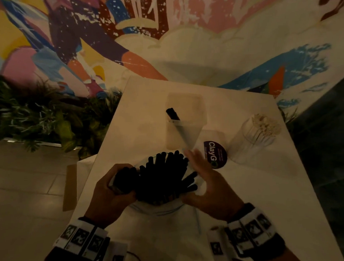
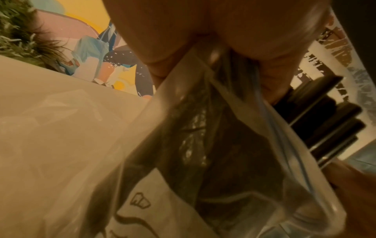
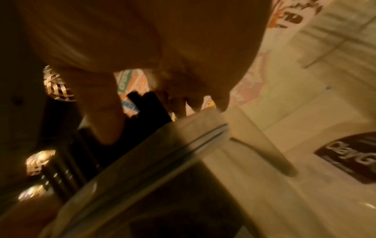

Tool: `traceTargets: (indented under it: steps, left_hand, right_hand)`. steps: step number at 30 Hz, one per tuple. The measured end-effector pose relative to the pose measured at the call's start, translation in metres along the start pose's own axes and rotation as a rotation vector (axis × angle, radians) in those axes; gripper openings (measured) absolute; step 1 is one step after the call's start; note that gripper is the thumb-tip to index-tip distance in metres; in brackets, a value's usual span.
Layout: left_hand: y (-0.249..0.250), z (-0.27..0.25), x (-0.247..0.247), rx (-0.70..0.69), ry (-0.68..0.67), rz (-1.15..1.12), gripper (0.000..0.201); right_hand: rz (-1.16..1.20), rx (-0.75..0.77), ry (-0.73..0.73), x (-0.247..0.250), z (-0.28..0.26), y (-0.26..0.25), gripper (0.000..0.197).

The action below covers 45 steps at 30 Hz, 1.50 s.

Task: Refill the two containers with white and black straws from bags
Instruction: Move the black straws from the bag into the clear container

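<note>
A clear zip bag [image 1: 157,209] full of black straws [image 1: 163,176] stands on the white table [image 1: 250,196] between my hands. My left hand [image 1: 118,185] pinches the bag's left rim, and the left wrist view shows thumb and fingers closed on the bag [image 2: 203,145] beside the straws [image 2: 325,116]. My right hand [image 1: 201,174] lies with straight fingers against the bag's right side, its thumb by the straws [image 3: 67,153] at the rim [image 3: 183,141]. Behind stands a clear square container [image 1: 187,127] holding a few black straws [image 1: 172,114]. A round container [image 1: 253,138] of white straws [image 1: 266,123] is at the right.
A dark round "ClayGo" sticker [image 1: 215,155] lies on the table between the bag and the round container. Green plants [image 1: 37,117] sit left of the table below a painted wall. The table's left edge drops to a tiled floor [image 1: 20,188].
</note>
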State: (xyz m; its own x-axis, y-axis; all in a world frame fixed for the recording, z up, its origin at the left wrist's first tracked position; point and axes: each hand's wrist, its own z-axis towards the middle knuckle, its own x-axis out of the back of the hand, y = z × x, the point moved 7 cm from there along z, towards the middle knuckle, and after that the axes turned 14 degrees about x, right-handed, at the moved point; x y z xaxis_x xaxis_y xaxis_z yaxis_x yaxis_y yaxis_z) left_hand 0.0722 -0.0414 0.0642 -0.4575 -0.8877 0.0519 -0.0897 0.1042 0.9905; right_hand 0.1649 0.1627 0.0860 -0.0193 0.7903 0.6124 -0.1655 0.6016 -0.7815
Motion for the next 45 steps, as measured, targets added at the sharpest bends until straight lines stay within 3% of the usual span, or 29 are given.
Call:
traceTargets:
  steps: [7,12,17,21,25,29,32,38,45]
  left_hand:
    - [0.006,-0.006,-0.016,-0.005,-0.238,0.050,0.092]
    - [-0.002,-0.003,-0.008,-0.016,-0.132,0.018,0.063]
    - [-0.004,-0.002,-0.001,-0.042,-0.030,-0.050,0.042]
    - [0.000,-0.003,-0.003,-0.053,0.011,-0.046,0.040]
    - [-0.003,-0.002,0.000,-0.040,0.037,-0.041,0.039]
    - [-0.008,-0.001,0.005,-0.032,0.054,-0.048,0.039]
    - [-0.009,0.000,0.008,-0.031,0.061,-0.039,0.040]
    - [-0.009,0.000,0.009,-0.041,0.068,-0.042,0.038]
    - [-0.012,0.000,0.009,-0.025,0.057,-0.055,0.040]
  right_hand:
    - [0.053,0.126,0.261,-0.023,0.020,-0.013,0.075]
    - [0.079,0.104,0.477,-0.020,0.015,-0.001,0.047]
    - [0.275,0.024,0.553,-0.019,0.012,0.017,0.018]
    - [0.280,-0.029,0.579,-0.017,0.014,0.028,0.024]
    - [0.200,0.068,0.623,-0.007,0.012,0.020,0.032]
    - [0.075,0.075,0.505,-0.017,0.016,0.021,0.027]
    - [-0.022,0.120,0.501,-0.014,0.018,0.016,0.041]
    - [-0.001,0.110,0.496,-0.020,0.021,0.021,0.056]
    - [0.037,0.141,0.539,-0.011,0.023,0.013,0.060]
